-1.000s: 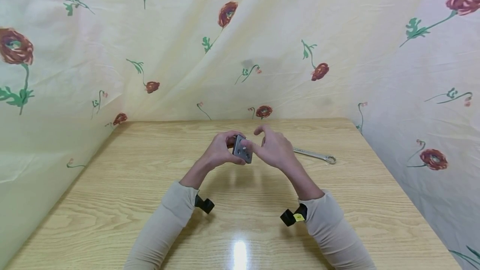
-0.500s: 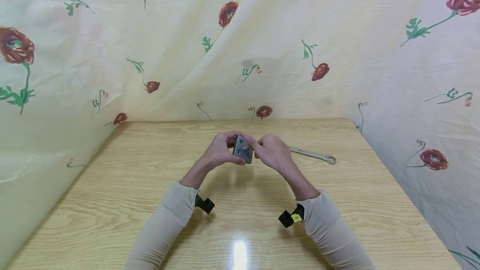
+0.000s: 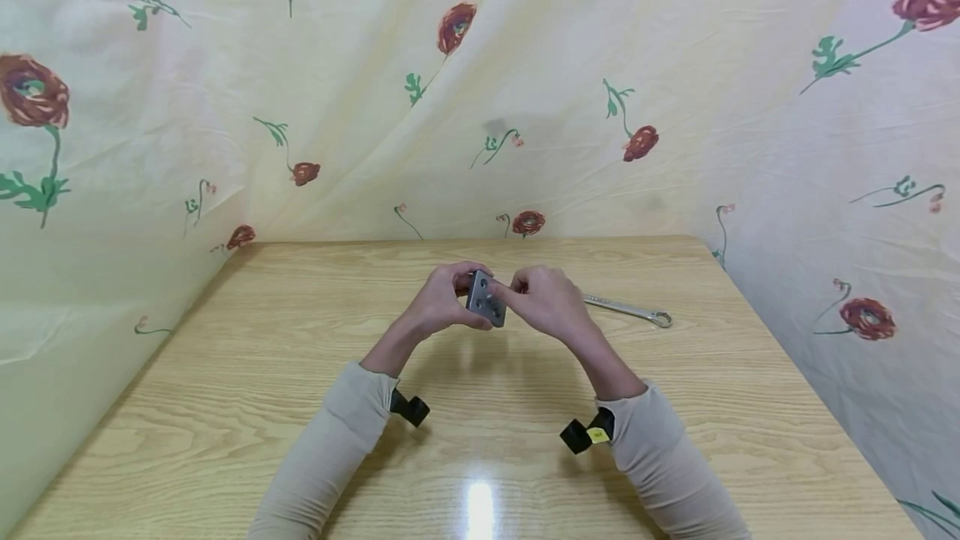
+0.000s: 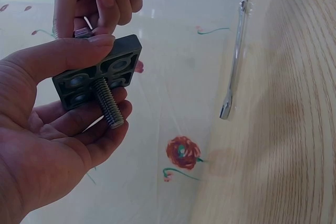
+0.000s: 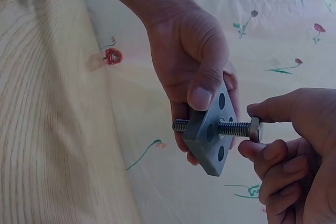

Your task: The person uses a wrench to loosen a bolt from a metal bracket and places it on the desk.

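Observation:
My left hand (image 3: 438,302) grips a grey square plate (image 5: 215,153) by its edges, thumb on one side and fingers on the other. Several round holes run through the plate. A threaded hex bolt (image 5: 236,129) passes through its middle, and in the left wrist view the bolt's shank (image 4: 108,103) sticks out of the ribbed back. At the bolt's head, the thumb and forefinger of my right hand (image 3: 553,302) sit on either side of it; the other fingers are curled. The plate is held tilted above the table.
A combination wrench (image 3: 628,308) lies on the wooden table (image 3: 262,407) to the right, beyond my right hand. Flower-patterned cloth (image 3: 360,107) hangs behind the table and along both sides.
The right thumb and fingers have shifted back and forth around the bolt's head, closing on it, then the thumb swinging across it. The left hand and plate have stayed nearly still.

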`<state>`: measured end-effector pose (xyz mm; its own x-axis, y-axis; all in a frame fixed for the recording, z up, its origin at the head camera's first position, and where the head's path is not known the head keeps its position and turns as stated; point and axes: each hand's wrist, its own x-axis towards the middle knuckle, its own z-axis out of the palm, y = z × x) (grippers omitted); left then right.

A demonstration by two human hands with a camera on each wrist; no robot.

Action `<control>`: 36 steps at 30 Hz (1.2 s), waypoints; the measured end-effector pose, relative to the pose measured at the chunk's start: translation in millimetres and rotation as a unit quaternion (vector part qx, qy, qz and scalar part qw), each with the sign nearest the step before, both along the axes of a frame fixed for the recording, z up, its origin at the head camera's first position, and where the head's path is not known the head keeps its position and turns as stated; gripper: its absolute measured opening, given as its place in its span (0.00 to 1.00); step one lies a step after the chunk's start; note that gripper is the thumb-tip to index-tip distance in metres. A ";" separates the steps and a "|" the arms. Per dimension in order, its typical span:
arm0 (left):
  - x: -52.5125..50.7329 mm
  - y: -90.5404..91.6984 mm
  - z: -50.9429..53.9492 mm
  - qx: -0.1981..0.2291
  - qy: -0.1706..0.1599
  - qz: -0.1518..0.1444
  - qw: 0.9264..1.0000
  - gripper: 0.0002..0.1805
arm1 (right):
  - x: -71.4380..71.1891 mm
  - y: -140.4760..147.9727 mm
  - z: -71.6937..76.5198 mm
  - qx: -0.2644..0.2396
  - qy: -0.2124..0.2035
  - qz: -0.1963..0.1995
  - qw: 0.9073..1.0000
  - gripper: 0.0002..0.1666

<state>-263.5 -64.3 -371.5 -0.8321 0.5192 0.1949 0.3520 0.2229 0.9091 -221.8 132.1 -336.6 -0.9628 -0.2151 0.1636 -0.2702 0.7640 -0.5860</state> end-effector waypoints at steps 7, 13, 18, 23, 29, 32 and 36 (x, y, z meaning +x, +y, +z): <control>0.3 -0.9 1.0 -0.006 0.003 0.001 1.000 0.36 | 1.4 -0.1 3.4 -0.002 0.010 0.000 1.000 0.17; 0.4 -1.3 2.0 -0.012 0.002 0.007 1.000 0.35 | 2.3 1.0 3.7 -0.010 0.053 0.024 0.998 0.12; 0.6 -1.2 2.2 -0.010 -0.001 0.007 1.000 0.36 | 2.4 1.6 2.3 -0.015 0.077 0.044 0.996 0.12; 0.5 -1.4 1.7 -0.010 -0.003 0.008 1.000 0.36 | 1.8 0.5 1.2 -0.014 0.099 0.058 0.993 0.11; -0.4 -1.7 1.6 -0.013 -0.001 0.008 1.000 0.36 | 1.9 0.6 1.4 -0.006 0.114 0.075 0.991 0.14; -0.8 -1.7 1.4 -0.013 0.000 0.008 1.000 0.36 | 2.4 2.2 3.0 -0.002 0.103 0.082 0.991 0.16; -0.5 -1.5 1.2 -0.011 0.001 0.007 1.000 0.37 | 3.8 2.8 7.0 -0.010 0.069 0.060 0.996 0.25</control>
